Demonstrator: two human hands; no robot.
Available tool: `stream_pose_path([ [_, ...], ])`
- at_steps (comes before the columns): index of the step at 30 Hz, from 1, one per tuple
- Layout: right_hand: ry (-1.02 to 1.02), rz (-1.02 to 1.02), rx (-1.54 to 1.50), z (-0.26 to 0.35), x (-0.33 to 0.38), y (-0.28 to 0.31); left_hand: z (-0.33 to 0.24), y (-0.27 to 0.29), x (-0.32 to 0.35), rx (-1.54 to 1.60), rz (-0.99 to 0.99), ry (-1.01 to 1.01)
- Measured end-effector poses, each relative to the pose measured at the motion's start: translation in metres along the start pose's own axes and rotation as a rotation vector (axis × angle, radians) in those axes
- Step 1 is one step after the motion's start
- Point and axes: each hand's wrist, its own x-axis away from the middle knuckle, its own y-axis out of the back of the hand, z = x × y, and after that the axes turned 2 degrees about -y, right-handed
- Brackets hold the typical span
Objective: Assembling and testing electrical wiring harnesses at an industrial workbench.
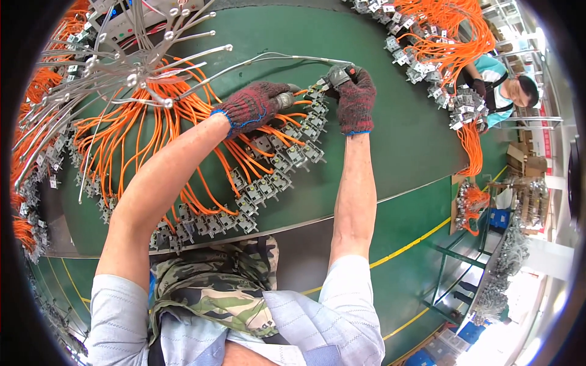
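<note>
Both my hands wear dark red and black knit gloves with grey fingertips. My left hand (255, 108) is closed around an orange cable (299, 93) close to its grey metal connector (317, 86). My right hand (355, 100) is pinched at the far side of that connector, on the end of a thin grey wire lead (274, 57). The lead's tip is hidden in the glove. Below my hands, several more grey connectors (262, 190) lie in a curved row, their orange cables (137, 122) fanning out from a central bundle.
Bare metal rods with ring ends (131, 76) stick up over the bundle at the left. Behind them stands a white powered instrument (125, 21) with a display. More orange cables (455, 24) with connectors line the table's far right, where a person (503, 91) works. The green tabletop (403, 140) ends near my body.
</note>
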Motion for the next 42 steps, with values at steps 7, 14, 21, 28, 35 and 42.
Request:
stream_pose_path([
  [7,0.081,-0.061,-0.196,0.01,0.034,0.017,-0.01,0.003,0.004,-0.06,0.003,-0.013],
  [14,0.055,-0.096,-0.224,0.002,0.042,0.011,-0.001,0.003,0.003,-0.07,0.006,-0.042],
  [21,0.081,-0.123,-0.044,-0.007,0.04,0.017,-0.007,0.003,0.005,-0.061,0.016,-0.014],
  [28,0.141,-0.101,-0.107,0.014,0.064,0.004,-0.003,0.005,0.004,-0.038,-0.001,-0.013],
  [35,0.136,-0.053,0.08,0.005,0.065,0.012,0.0,0.001,0.002,-0.077,-0.003,-0.043],
  [42,0.115,0.021,0.174,0.007,0.063,0.019,0.002,0.003,-0.001,-0.106,0.001,-0.055],
])
